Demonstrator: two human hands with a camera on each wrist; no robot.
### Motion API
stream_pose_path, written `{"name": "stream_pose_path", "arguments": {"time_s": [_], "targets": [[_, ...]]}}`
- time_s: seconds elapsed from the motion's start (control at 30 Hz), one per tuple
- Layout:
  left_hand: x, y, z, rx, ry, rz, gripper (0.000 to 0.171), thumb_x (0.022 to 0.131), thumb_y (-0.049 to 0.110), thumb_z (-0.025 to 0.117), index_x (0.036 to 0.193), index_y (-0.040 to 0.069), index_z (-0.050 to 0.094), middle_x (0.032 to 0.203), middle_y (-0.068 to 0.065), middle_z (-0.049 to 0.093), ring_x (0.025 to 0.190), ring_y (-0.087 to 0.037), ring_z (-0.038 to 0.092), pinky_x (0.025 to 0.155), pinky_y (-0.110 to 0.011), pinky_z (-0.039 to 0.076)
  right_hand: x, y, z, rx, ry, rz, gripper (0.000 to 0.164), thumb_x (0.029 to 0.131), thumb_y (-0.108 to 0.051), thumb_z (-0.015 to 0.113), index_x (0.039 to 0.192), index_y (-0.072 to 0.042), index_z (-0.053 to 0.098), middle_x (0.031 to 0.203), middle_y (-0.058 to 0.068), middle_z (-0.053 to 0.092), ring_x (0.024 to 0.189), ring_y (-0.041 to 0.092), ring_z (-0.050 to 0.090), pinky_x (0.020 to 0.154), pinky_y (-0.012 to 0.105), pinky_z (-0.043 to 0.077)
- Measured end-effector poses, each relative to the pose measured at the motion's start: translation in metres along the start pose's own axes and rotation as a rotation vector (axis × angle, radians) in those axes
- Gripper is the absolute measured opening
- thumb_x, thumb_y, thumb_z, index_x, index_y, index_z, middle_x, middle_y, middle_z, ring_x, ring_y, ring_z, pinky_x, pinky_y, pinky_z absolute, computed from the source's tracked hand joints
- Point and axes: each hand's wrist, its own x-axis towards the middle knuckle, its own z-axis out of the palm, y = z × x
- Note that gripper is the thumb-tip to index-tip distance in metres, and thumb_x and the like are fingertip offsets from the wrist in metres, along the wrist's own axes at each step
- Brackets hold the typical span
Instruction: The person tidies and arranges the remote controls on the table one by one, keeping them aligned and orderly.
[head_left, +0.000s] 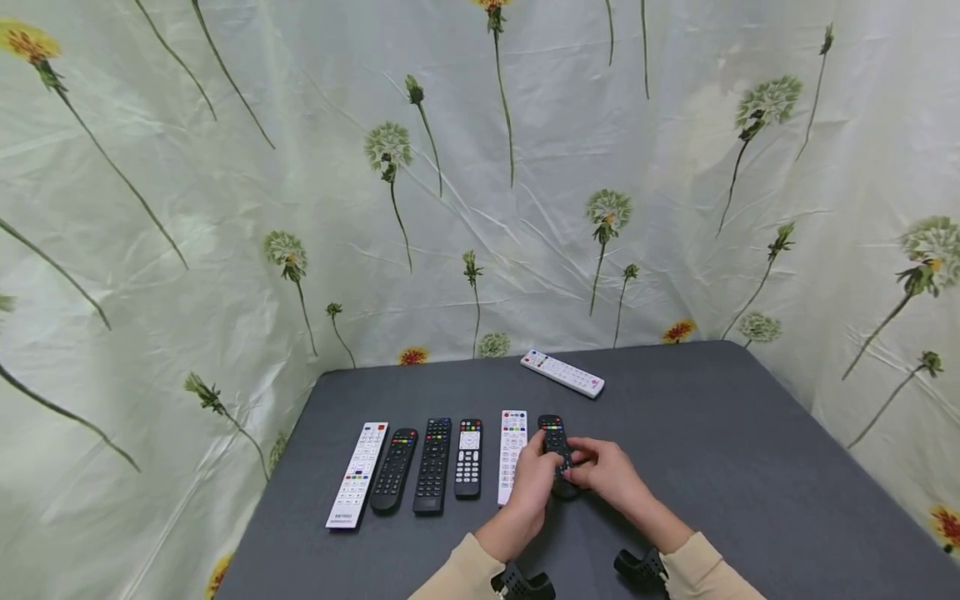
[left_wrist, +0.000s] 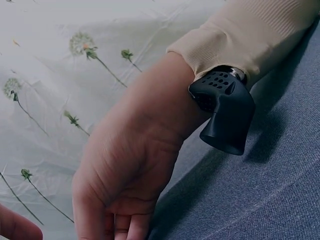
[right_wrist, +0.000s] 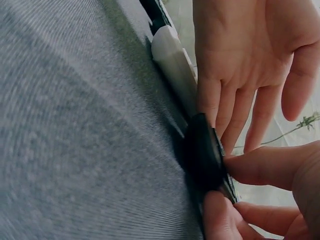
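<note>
A dark remote control [head_left: 552, 429] with coloured buttons lies at the right end of a row on the grey tabletop. My left hand [head_left: 531, 473] is at its left side, fingers fairly straight and reaching down to the edge; the thumb stands off its face in the right wrist view. From the right, my right hand [head_left: 609, 473] pinches the remote between thumb and fingers. Close up, the rounded end of the dark remote [right_wrist: 202, 152] shows between both hands. The left wrist view catches the left hand [left_wrist: 125, 155], its fingertips cut off.
Left of the hands lie a white remote [head_left: 513, 442], a small black one with white keys [head_left: 468, 458], two longer black ones [head_left: 432, 467] [head_left: 393, 471] and a long white one [head_left: 358, 475]. Another white remote [head_left: 562, 373] lies slanted near the back edge, before a flowered curtain [head_left: 450, 225].
</note>
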Motion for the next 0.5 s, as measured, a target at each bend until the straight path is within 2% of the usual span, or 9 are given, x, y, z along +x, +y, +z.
{"name": "stream_pose_path", "arguments": {"time_s": [0.13,0.5], "targets": [[0.001,-0.001,-0.001,0.039,0.034,-0.005,0.070,0.079,-0.003,0.053,0.147,-0.011,0.039,0.146,-0.028,0.047,0.134,-0.036,0.044,0.108,-0.048,0.036,0.001,0.003,0.002,0.008,0.019,-0.023,0.056,0.074,0.000,0.080,0.127,0.006,0.064,0.093,0.007,0.067,0.073,0.016,0.064,0.061,0.029,0.054],[0.000,-0.005,0.000,0.086,0.066,-0.003,0.067,0.080,-0.001,0.055,0.146,-0.009,0.043,0.146,-0.027,0.046,0.131,-0.035,0.046,0.102,-0.047,0.041,0.002,0.015,0.007,-0.004,0.097,-0.096,0.047,0.078,-0.006,0.083,0.123,0.001,0.070,0.094,0.006,0.068,0.067,0.013,0.062,0.059,0.025,0.052]]}}
